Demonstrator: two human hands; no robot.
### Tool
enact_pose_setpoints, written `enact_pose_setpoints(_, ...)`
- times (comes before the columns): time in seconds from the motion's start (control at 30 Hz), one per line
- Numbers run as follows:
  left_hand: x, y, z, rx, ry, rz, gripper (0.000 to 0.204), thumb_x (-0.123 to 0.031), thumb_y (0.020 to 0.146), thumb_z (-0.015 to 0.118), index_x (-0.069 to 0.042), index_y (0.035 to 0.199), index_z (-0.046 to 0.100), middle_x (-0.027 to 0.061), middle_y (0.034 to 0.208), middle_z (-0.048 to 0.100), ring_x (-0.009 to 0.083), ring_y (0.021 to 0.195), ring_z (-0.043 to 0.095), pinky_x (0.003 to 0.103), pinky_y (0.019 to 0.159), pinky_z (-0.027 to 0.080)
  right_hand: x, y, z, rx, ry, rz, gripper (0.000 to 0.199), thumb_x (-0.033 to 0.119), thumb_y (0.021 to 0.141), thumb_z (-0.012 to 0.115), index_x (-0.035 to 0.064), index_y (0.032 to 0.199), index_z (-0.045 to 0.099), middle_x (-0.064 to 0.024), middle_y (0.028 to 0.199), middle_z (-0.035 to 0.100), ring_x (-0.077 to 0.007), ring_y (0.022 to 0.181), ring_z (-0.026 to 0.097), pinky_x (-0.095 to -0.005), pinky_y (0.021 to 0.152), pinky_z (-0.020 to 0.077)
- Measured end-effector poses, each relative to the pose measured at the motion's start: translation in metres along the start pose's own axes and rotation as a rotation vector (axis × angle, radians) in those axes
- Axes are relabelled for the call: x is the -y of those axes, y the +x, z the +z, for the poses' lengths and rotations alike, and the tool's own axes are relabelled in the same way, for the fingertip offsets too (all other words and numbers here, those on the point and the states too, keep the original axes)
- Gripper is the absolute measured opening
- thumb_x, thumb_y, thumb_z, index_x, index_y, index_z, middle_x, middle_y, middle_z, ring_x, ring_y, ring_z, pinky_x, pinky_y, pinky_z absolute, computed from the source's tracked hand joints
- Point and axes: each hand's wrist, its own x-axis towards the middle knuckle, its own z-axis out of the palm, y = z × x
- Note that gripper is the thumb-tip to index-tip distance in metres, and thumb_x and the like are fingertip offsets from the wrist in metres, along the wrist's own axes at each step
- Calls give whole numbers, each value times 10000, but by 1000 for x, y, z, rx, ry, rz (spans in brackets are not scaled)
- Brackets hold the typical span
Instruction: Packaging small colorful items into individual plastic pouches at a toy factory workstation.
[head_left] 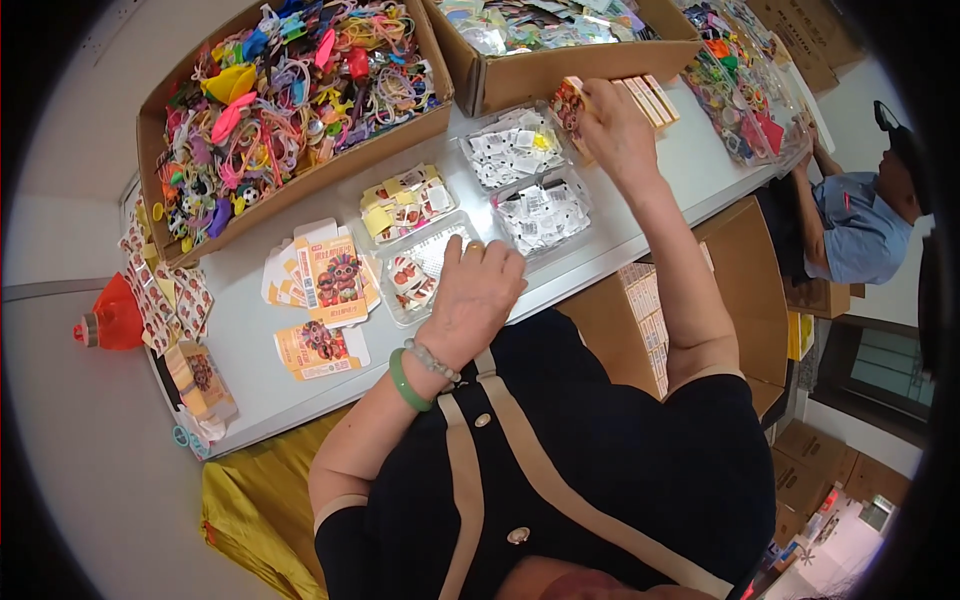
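Note:
My right hand [617,135] is at the far side of the table, its fingers closed on a small orange printed carton [570,108] that stands on end. Just beyond it is a row of similar small cartons [650,100]. My left hand [475,295] is over the near right edge of a clear plastic tray [400,318], its fingers loosely bent and slightly apart, with nothing visible in them. Small red-and-white stickers [410,285] lie in that tray. Two clear tubs of small white packets [515,148] [543,213] stand between my hands.
Flat orange cartons [335,275] lie left of the trays, near a tub of yellowish cards [407,203]. Large cardboard boxes of colourful trinkets [290,120] and shiny packets [545,25] line the back. An open box of packed cartons [645,310] sits below the table edge. A co-worker [850,220] is at right.

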Motion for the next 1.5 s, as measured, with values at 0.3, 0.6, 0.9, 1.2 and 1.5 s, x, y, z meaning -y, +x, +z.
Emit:
enact_pose_setpoints(0.3,0,8,17,-170,247,191,128,-87,703,581,-39,814,624,109,857,538,305,937,538,551,1031,288,12,-50,-9,-144,51,48,262,148,793,586,81,1046,579,-119,983,622,-310,877,609,-375,775,482)
enact_pose_setpoints(0.6,7,3,22,-265,219,174,102,-99,705,579,-47,787,612,102,809,533,291,899,549,581,1019,285,3,-36,24,-237,-24,-158,221,104,743,628,64,958,595,-108,903,606,-289,830,583,-397,735,464)
enact_pose_setpoints(0.9,7,-26,-13,-508,24,100,307,-233,805,643,-43,1034,571,101,1041,578,269,954,578,547,976,364,-54,-17,45,-298,-416,-187,270,201,789,660,36,991,588,-150,1084,585,-338,985,555,-423,842,446)
enact_pose_setpoints(1.2,104,-115,-8,-597,133,-960,578,-364,668,786,-39,1059,512,127,905,585,320,864,549,439,707,417,-12,-50,25,-198,381,36,278,70,854,617,1,1121,582,-138,1187,564,-234,1073,550,-322,854,472)
enact_pose_setpoints(1.5,126,-136,8,-1004,-446,-948,292,-109,721,745,17,861,522,96,761,564,212,683,579,333,613,458,87,-68,18,-45,365,-286,197,-32,825,597,-2,1019,613,-110,1169,581,-213,1072,557,-281,865,458)
